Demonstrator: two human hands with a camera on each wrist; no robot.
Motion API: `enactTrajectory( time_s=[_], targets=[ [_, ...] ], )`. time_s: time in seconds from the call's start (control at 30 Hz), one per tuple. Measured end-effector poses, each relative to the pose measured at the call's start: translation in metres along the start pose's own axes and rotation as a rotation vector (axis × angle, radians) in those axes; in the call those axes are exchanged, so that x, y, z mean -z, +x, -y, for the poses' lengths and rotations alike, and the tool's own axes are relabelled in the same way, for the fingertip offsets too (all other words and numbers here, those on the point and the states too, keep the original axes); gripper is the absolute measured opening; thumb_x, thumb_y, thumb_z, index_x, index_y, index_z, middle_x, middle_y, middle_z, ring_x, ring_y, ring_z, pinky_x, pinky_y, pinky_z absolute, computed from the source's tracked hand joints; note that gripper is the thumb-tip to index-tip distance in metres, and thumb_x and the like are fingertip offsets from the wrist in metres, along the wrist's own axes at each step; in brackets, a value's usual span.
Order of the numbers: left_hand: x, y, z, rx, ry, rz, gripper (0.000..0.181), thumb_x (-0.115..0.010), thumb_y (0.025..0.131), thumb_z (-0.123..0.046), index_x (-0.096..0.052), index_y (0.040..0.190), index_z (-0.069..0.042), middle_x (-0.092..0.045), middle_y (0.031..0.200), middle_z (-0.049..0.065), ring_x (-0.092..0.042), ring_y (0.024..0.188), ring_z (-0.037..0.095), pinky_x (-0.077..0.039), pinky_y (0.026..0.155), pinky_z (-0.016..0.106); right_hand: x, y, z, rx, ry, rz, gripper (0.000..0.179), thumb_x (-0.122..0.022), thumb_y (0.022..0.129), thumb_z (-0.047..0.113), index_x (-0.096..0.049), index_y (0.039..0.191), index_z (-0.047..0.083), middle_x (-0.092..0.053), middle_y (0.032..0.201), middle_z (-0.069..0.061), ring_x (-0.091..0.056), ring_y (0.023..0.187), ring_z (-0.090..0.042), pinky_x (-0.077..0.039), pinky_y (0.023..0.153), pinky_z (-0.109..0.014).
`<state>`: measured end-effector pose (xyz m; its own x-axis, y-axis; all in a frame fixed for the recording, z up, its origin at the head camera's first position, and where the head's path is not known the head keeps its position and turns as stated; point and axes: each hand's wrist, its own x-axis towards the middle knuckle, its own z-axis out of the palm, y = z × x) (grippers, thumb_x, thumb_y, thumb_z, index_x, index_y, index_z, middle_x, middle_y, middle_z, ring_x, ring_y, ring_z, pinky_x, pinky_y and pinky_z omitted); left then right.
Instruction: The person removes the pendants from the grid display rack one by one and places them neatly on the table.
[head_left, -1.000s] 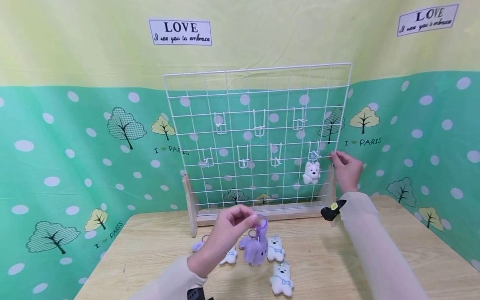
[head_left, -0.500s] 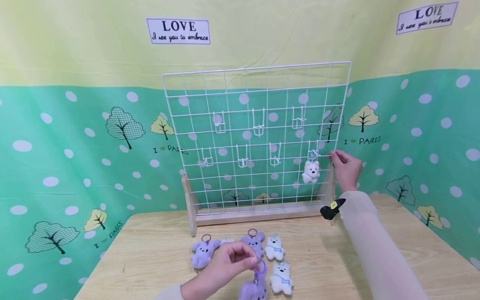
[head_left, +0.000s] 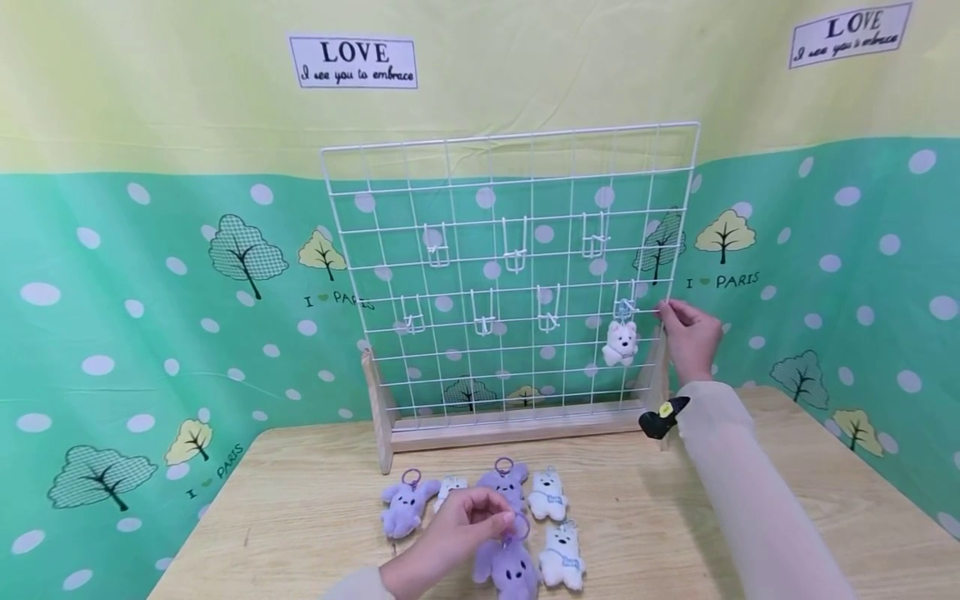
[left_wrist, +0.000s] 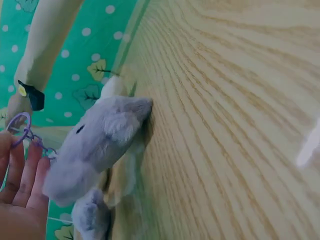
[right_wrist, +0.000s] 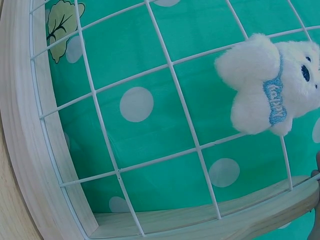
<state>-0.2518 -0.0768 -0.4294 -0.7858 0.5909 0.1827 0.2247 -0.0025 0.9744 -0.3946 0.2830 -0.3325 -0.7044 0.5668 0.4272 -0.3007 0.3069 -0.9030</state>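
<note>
My left hand [head_left: 461, 529] pinches the purple ring of a purple plush keychain [head_left: 513, 568]. In the left wrist view this long-eared plush [left_wrist: 102, 137] dangles from its ring [left_wrist: 27, 120], its lower end right at the tabletop. My right hand [head_left: 692, 337] grips the right edge of a white wire grid rack [head_left: 510, 137]. Beside that hand a white bear keychain [head_left: 621, 343] hangs from the rightmost lower hook. The right wrist view shows the same white bear [right_wrist: 257, 82] with a blue strap.
Two more purple plush keychains [head_left: 403, 508] and several white bear keychains [head_left: 562, 554] lie on the wooden table [head_left: 285, 517]. Several bare wire hooks [head_left: 515, 258] stick out from the grid. Wooden feet [head_left: 380, 417] support the rack. A printed curtain [head_left: 180, 350] closes in the back.
My left hand has lowered toward the table with the purple plush keychain, which now faces the head camera. The right hand stays on the rack's edge.
</note>
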Motion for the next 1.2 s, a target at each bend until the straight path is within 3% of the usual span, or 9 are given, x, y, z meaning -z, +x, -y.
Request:
enactTrajectory(
  time_s=[0.17,0.4,0.57,0.73,0.93,1.2],
  targets=[
    [-0.003,0.006,0.006,-0.001,0.095,-0.091,0.017,-0.061,0.09,-0.009,-0.062,0.095,0.008,-0.064,0.091,0.026,-0.063,0.076,0.008,-0.053,0.071,0.021,-0.001,0.0,0.001,0.001,0.009,-0.004,0.04,-0.062,0.088,0.037,-0.066,0.116,0.009,-0.069,0.109,-0.003,-0.063,0.09,-0.002,-0.051,0.084,-0.019],
    [-0.002,0.011,0.014,0.062,0.202,-0.216,0.008,-0.065,0.087,-0.006,-0.067,0.091,0.001,-0.068,0.085,0.011,-0.063,0.075,0.011,-0.051,0.07,0.02,-0.002,0.0,0.0,0.006,-0.007,0.004,0.041,-0.06,0.089,0.04,-0.066,0.117,0.012,-0.068,0.112,-0.005,-0.062,0.092,-0.002,-0.05,0.085,-0.019],
    [-0.001,0.013,0.02,0.06,0.249,-0.236,0.006,-0.068,0.083,-0.003,-0.069,0.089,-0.002,-0.07,0.084,0.008,-0.062,0.075,0.008,-0.051,0.07,0.019,-0.002,0.001,0.0,-0.006,0.006,0.009,0.041,-0.06,0.089,0.041,-0.065,0.118,0.013,-0.067,0.114,-0.004,-0.063,0.094,-0.003,-0.05,0.086,-0.02],
    [-0.003,0.017,0.022,0.073,0.21,-0.217,0.009,-0.067,0.083,-0.001,-0.069,0.092,0.001,-0.071,0.089,0.011,-0.066,0.078,0.014,-0.052,0.07,0.018,-0.002,0.002,-0.003,0.002,0.003,0.006,0.042,-0.06,0.088,0.042,-0.066,0.117,0.013,-0.068,0.113,-0.004,-0.063,0.094,-0.004,-0.05,0.087,-0.02],
    [-0.005,0.027,0.004,0.08,0.185,-0.224,0.011,-0.067,0.083,-0.001,-0.068,0.094,0.003,-0.07,0.092,0.016,-0.066,0.081,0.02,-0.052,0.07,0.018,-0.003,0.003,-0.004,0.008,0.005,0.002,0.041,-0.061,0.088,0.041,-0.066,0.117,0.012,-0.068,0.113,-0.005,-0.063,0.093,-0.003,-0.05,0.087,-0.021],
    [-0.009,0.064,-0.039,0.052,0.226,-0.235,0.015,-0.068,0.086,-0.013,-0.069,0.1,-0.007,-0.07,0.097,0.006,-0.065,0.087,0.016,-0.052,0.076,0.021,-0.002,0.003,-0.005,0.004,0.002,0.002,0.041,-0.06,0.088,0.041,-0.066,0.117,0.012,-0.068,0.113,-0.005,-0.063,0.093,-0.003,-0.05,0.087,-0.021]
  ],
)
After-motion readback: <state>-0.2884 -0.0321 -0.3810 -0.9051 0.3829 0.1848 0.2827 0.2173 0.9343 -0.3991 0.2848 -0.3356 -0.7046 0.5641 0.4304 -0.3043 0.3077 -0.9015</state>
